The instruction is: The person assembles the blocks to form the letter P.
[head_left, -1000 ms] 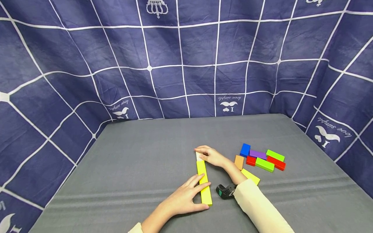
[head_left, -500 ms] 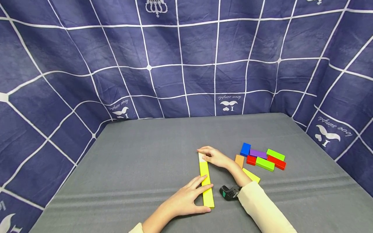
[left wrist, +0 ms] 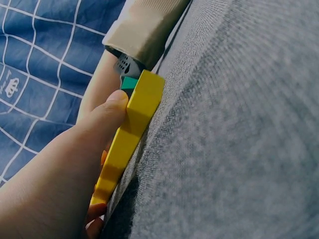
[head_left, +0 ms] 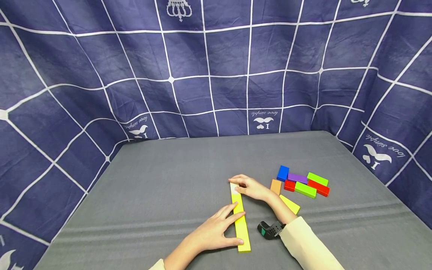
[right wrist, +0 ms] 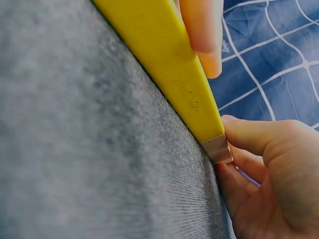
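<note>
A long yellow block [head_left: 241,228] lies on the grey cloth, pointing away from me, with a small white block [head_left: 234,188] against its far end. My left hand [head_left: 216,229] rests across the yellow block with its fingers spread and fairly straight; the thumb touches it close to the near end. In the left wrist view, that thumb [left wrist: 115,105] lies along the side of the yellow block [left wrist: 130,132]. My right hand [head_left: 251,187] pinches the white block between thumb and fingers. From the right wrist, the white block [right wrist: 217,148] appears flush with the yellow one.
Right of my right hand lie several blocks: blue [head_left: 282,173], purple [head_left: 297,178], orange [head_left: 275,186], green [head_left: 305,190], red [head_left: 318,188] and another yellow block [head_left: 290,204]. A black device [head_left: 270,230] is strapped to the right wrist. A blue checked curtain [head_left: 229,93] hangs behind the table.
The yellow and white blocks have slid toward me and slightly right, together with my right hand. My left hand has barely moved; the yellow block's near end now extends past its thumb.
</note>
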{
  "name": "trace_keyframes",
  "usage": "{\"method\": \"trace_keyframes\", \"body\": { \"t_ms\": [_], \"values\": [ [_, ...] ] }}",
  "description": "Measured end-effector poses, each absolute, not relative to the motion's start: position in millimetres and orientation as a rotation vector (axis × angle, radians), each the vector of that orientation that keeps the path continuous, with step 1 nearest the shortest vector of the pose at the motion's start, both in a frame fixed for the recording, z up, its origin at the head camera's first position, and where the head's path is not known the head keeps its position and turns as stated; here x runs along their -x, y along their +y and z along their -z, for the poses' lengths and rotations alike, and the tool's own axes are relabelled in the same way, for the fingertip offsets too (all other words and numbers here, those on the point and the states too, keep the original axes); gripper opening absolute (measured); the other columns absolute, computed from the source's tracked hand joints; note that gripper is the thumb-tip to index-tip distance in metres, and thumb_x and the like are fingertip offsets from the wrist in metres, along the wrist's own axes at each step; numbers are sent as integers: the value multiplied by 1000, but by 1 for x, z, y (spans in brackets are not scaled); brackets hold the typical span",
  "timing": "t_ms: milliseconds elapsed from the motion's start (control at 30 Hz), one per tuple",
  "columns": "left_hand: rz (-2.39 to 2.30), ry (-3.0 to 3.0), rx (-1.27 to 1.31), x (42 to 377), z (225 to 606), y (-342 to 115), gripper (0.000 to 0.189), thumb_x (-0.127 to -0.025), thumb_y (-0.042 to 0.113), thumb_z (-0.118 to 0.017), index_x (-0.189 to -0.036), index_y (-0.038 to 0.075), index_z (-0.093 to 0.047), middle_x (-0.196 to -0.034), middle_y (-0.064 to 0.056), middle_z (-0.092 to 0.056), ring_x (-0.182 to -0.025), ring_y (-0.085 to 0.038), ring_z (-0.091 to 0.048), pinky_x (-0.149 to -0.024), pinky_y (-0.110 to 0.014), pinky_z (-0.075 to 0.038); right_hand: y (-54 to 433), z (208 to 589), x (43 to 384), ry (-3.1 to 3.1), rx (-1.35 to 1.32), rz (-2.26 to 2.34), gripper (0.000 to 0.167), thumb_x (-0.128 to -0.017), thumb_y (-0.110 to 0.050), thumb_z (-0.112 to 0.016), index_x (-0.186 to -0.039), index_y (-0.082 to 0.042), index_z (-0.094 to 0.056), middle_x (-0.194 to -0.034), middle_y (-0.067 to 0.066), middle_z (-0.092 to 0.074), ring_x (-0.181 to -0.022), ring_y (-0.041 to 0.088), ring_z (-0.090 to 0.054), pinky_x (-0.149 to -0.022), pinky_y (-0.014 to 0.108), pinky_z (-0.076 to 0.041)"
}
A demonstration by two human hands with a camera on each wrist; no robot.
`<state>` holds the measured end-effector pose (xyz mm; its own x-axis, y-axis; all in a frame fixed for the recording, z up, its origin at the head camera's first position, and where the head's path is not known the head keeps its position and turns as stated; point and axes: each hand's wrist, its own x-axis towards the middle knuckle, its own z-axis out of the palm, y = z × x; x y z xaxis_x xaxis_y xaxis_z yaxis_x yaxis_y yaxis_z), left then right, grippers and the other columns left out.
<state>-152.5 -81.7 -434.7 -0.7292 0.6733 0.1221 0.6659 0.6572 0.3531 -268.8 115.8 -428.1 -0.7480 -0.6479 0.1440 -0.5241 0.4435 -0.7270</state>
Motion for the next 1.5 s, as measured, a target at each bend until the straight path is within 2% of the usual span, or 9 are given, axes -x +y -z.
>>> {"method": "trace_keyframes", "body": {
  "t_ms": [233, 467, 667, 933, 1167, 1367, 1500],
  "values": [
    [-628, 2826, -1097, 153, 436, -81, 64, -84, 62, -44, -139, 32, -34, -150, 1, -24, -134, -22, -33, -98, -45, -40, 118, 426, 261, 2517, 1014, 1188, 40, -90, -19, -55, -127, -2, -52, -124, 15, -53, -109, 27, -52, -91, 33, -42],
    [-634, 2825, -1091, 154, 434, -81, 63, -85, 61, -44, -140, 30, -34, -150, 0, -23, -133, -23, -34, -98, -45, -40, 120, 422, 259, 2439, 1016, 1209, 40, -89, -17, -57, -125, 0, -53, -121, 16, -53, -111, 29, -51, -97, 45, -40],
    [-647, 2822, -1090, 154, 433, -82, 63, -86, 60, -45, -139, 30, -34, -151, 1, -23, -133, -22, -35, -98, -45, -40, 127, 416, 263, 2454, 1026, 1195, 41, -90, -21, -56, -124, 0, -53, -123, 16, -53, -112, 29, -50, -97, 43, -41],
    [-653, 2821, -1099, 155, 433, -83, 62, -86, 59, -46, -139, 30, -35, -150, -1, -24, -133, -23, -35, -98, -44, -40, 166, 401, 273, 2667, 699, 1218, 44, -91, -23, -53, -130, -3, -48, -134, 18, -43, -127, 36, -37, -102, 55, -30],
    [-664, 2819, -1105, 153, 434, -83, 62, -86, 59, -45, -139, 30, -35, -151, 0, -23, -133, -22, -35, -99, -43, -39, 212, 404, 280, 2828, 471, 1059, 50, -91, -22, -52, -133, 3, -41, -137, 26, -32, -128, 45, -26, -102, 61, -24],
    [-676, 2827, -1105, 153, 434, -83, 61, -86, 59, -46, -139, 29, -36, -150, 0, -24, -133, -22, -35, -100, -42, -39, 235, 409, 280, 2890, 325, 910, 58, -90, -29, -52, -134, 4, -36, -135, 32, -30, -121, 50, -27, -97, 63, -27],
    [-678, 2831, -1106, 153, 434, -84, 61, -86, 58, -47, -139, 30, -36, -150, 0, -24, -133, -22, -35, -99, -42, -39, 237, 410, 280, 2910, 306, 854, 60, -89, -32, -53, -135, 3, -36, -135, 32, -32, -120, 51, -31, -97, 63, -25]
  ]
}}
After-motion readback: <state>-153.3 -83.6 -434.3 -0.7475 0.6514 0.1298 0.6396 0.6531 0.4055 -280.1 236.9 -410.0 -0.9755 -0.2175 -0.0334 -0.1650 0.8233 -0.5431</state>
